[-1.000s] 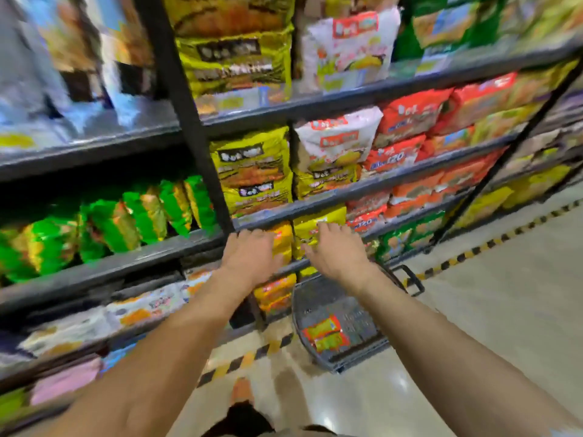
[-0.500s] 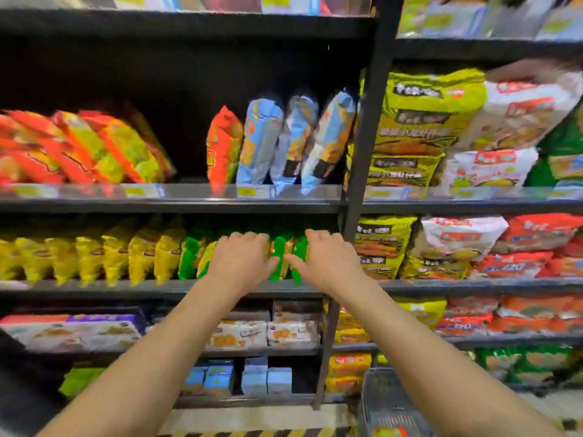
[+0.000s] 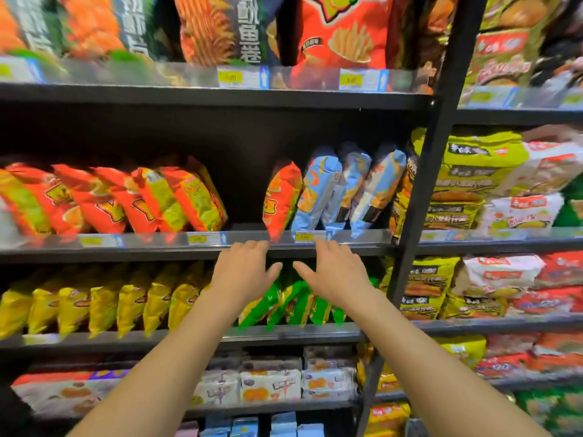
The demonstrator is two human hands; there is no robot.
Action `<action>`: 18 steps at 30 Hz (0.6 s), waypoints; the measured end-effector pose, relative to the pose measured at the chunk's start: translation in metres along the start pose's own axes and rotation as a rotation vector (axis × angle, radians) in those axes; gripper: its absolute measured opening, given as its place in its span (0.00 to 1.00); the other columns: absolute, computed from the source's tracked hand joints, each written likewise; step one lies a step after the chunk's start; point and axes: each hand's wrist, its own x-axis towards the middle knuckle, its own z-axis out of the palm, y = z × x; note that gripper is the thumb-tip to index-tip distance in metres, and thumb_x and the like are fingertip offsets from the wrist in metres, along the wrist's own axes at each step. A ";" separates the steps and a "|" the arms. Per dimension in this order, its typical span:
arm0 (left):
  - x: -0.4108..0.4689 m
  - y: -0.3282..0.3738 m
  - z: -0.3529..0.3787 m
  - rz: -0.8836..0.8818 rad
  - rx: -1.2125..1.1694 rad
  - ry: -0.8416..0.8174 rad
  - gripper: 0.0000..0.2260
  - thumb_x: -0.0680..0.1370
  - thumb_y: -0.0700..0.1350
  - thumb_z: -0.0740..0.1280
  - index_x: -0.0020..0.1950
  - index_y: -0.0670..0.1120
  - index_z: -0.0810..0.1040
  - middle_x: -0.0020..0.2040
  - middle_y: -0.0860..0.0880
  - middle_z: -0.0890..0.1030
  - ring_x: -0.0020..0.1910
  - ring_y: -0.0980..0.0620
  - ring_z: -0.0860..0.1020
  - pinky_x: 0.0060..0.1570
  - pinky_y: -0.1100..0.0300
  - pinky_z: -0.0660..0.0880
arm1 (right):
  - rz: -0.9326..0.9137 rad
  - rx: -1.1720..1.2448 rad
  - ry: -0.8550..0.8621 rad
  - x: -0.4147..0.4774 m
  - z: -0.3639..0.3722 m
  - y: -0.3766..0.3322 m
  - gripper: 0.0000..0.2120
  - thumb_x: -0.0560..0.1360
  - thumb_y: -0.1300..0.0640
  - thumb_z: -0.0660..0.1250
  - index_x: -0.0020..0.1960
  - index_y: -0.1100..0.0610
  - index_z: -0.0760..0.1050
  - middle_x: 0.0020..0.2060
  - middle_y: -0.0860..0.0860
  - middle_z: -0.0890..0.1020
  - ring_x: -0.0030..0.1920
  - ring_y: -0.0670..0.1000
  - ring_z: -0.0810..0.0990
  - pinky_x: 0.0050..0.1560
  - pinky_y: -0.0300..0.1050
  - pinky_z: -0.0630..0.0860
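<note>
Since half a second ago both hands have risen from in front of the green snack bags [image 3: 271, 305] to the price rail [image 3: 157, 239] above them; I cannot tell whether the fingertips touch it. The left hand [image 3: 244, 272] and right hand [image 3: 336, 274] are empty, fingers straight and spread, just below the orange snack bag [image 3: 281, 197] and light-blue bags [image 3: 321, 187]. On the top shelf [image 3: 220, 97], now in view, a dark bag [image 3: 249, 33] reads 鱿鱼卷; the yellow price tags [image 3: 304, 237] are blurred.

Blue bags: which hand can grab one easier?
Probably the right hand: its open fingers reach up just under the blue bags. The left hand sits nearer the orange bag.
</note>
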 end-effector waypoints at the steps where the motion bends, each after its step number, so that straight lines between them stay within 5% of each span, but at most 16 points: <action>1: 0.002 -0.005 0.000 -0.009 -0.033 0.005 0.28 0.83 0.63 0.61 0.79 0.49 0.67 0.74 0.47 0.75 0.73 0.43 0.73 0.67 0.48 0.72 | 0.020 0.033 0.009 0.003 -0.001 -0.003 0.37 0.82 0.32 0.56 0.81 0.56 0.61 0.76 0.55 0.71 0.75 0.60 0.68 0.71 0.59 0.71; 9: 0.050 -0.020 0.008 -0.136 -0.567 0.162 0.37 0.81 0.59 0.69 0.83 0.44 0.58 0.78 0.45 0.71 0.75 0.43 0.72 0.69 0.46 0.72 | 0.151 0.187 0.283 0.053 -0.027 0.004 0.40 0.81 0.34 0.63 0.82 0.58 0.58 0.76 0.56 0.69 0.74 0.60 0.68 0.70 0.58 0.73; 18: 0.139 -0.004 0.016 -0.253 -0.671 0.204 0.46 0.77 0.61 0.74 0.85 0.45 0.54 0.82 0.43 0.65 0.79 0.41 0.67 0.72 0.44 0.69 | 0.130 0.177 0.454 0.145 -0.058 0.024 0.44 0.79 0.36 0.68 0.83 0.57 0.52 0.79 0.58 0.63 0.77 0.62 0.64 0.73 0.57 0.69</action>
